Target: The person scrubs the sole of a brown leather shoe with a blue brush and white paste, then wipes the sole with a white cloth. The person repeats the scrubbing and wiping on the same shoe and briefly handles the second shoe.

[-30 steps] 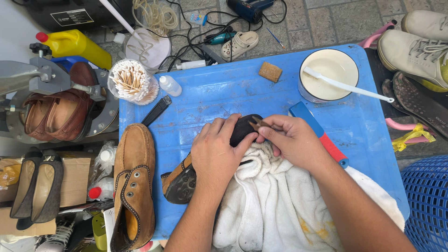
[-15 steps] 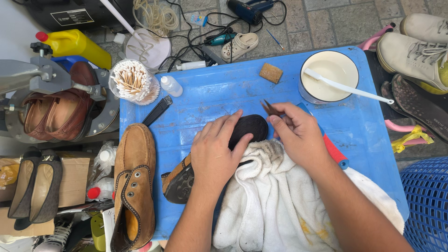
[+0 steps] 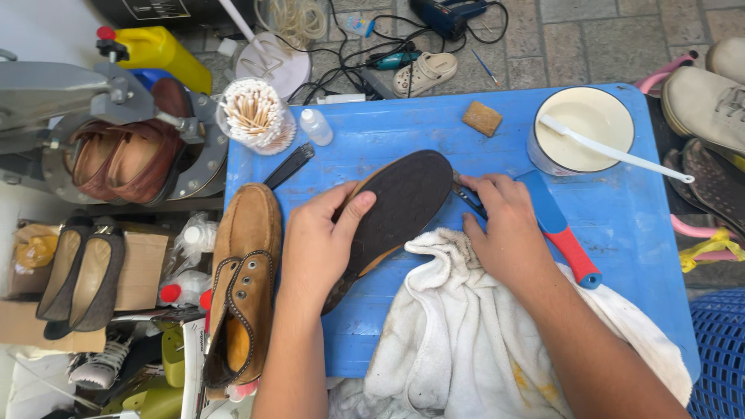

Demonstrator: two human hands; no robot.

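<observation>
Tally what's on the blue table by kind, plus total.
Tan suede shoes: 2 (upright one; one held sole-up by left hand)
White towel: 1
White bowl with white brush: 2
Red-and-blue tool: 1
Brown sponge block: 1
Thin dark tool, right hand: 1
Total: 8

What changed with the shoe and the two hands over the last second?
The left hand has tipped the shoe up so its whole dark sole faces the camera; before, it lay low against the white towel, mostly covered. The right hand lifted its small dark tool off the toe, then brought it to the sole's right edge. The tan shoe, bowl and blue table stayed put.
</observation>
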